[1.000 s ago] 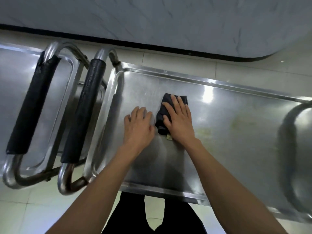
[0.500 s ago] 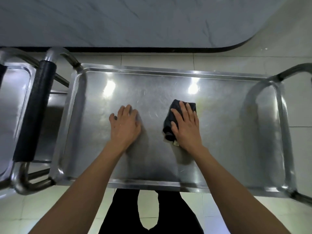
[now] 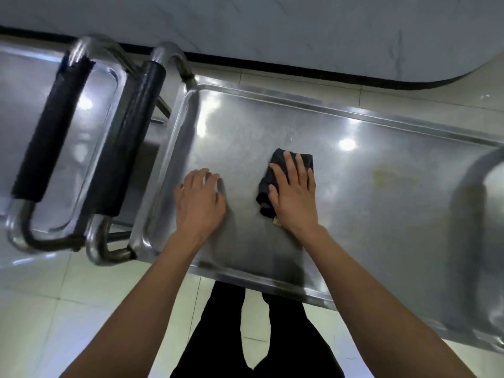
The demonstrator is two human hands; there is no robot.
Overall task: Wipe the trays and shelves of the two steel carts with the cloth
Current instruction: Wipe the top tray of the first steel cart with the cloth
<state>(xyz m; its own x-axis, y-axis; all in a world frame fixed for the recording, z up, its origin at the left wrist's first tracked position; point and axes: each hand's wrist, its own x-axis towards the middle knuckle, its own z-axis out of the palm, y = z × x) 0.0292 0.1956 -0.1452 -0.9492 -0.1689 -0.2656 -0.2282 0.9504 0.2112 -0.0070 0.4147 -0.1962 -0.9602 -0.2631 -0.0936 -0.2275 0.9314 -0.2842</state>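
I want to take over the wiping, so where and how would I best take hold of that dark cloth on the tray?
The dark cloth lies folded flat on the steel tray under the right hand. Its thicker folded edge shows at the left of that hand, and probably grips best: come from above, palm flat on top, thumb curled round that edge. The left hand rests bare on the tray beside it.

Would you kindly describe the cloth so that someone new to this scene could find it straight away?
Start at the wide steel tray of the nearer cart, which fills the middle and right of the view. Two hands rest flat on it; the cloth lies under the right hand. It is the only dark, soft, crumpled thing on the shiny metal, whereas the left hand covers bare steel.
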